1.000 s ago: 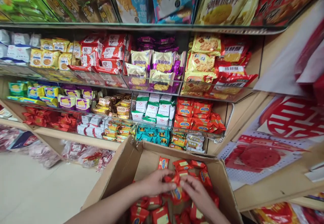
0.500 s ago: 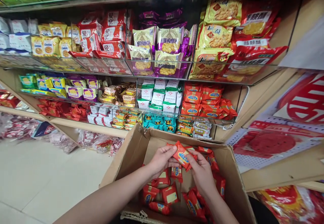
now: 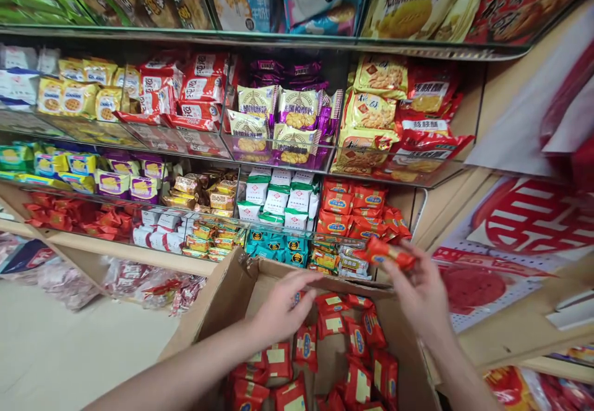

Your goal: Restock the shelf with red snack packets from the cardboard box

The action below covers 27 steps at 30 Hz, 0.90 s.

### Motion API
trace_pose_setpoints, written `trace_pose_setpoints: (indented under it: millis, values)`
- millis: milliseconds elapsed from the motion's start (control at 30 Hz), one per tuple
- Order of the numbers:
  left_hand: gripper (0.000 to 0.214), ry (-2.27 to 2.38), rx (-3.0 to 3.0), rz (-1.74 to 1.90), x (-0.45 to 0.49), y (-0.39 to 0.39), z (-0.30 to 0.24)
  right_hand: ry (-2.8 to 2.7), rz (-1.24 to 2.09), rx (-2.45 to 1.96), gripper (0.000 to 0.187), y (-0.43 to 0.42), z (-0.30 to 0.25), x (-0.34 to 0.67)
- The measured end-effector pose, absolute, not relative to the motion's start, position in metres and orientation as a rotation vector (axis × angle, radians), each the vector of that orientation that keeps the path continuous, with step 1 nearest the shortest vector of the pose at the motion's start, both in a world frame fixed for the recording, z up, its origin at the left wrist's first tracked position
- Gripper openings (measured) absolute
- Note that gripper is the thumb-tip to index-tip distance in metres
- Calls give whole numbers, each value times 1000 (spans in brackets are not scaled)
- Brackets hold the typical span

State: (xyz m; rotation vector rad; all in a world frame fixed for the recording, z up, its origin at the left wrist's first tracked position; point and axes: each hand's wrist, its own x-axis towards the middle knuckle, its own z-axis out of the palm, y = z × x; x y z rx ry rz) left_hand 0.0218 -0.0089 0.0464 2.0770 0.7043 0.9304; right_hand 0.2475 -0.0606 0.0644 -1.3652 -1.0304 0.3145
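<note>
My right hand (image 3: 420,293) is raised above the box's far right corner, its fingers pinched on a red-orange snack packet (image 3: 384,252), just below the shelf row of matching red-orange packets (image 3: 362,210). My left hand (image 3: 281,309) hovers over the open cardboard box (image 3: 223,312) with fingers loosely spread and nothing in them. Inside the box lie several red packets (image 3: 352,349) with blue and yellow labels.
Glass-fronted shelves hold rows of biscuit and candy packs: white-green packs (image 3: 278,197), purple-yellow bags (image 3: 283,120), yellow and red bags (image 3: 394,114). A wooden side panel with red paper decorations (image 3: 524,231) stands at the right. Pale floor (image 3: 69,349) lies at the left.
My right hand has lifted one red-orange packet out of the box, up and to the right toward the shelf. My left hand let go and stays over the box.
</note>
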Motion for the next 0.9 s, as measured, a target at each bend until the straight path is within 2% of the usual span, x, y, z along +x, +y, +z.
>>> trace_pose_setpoints:
  millis: [133, 267, 400, 533, 633, 733, 900]
  values:
    - [43, 444, 2730, 1034, 53, 34, 100, -1259, -21, -1428, 59, -8, 102, 299]
    - [50, 552, 3098, 940, 101, 77, 129, -1399, -128, -1448, 51, 35, 112, 306]
    - [54, 806, 3233, 861, 133, 100, 135, -1369, -247, -1595, 45, 52, 116, 292]
    - [51, 931, 3300, 743, 139, 107, 133, -1365, -235, -1671, 51, 54, 115, 283]
    - [50, 953, 3309, 750, 137, 108, 135, -1360, -218, -1706, 55, 57, 113, 281]
    - [58, 859, 3334, 829, 139, 107, 139, -1364, -222, -1702, 55, 60, 113, 282]
    - [66, 837, 3370, 773, 147, 110, 140, -1430, -286, -1628, 43, 44, 113, 289]
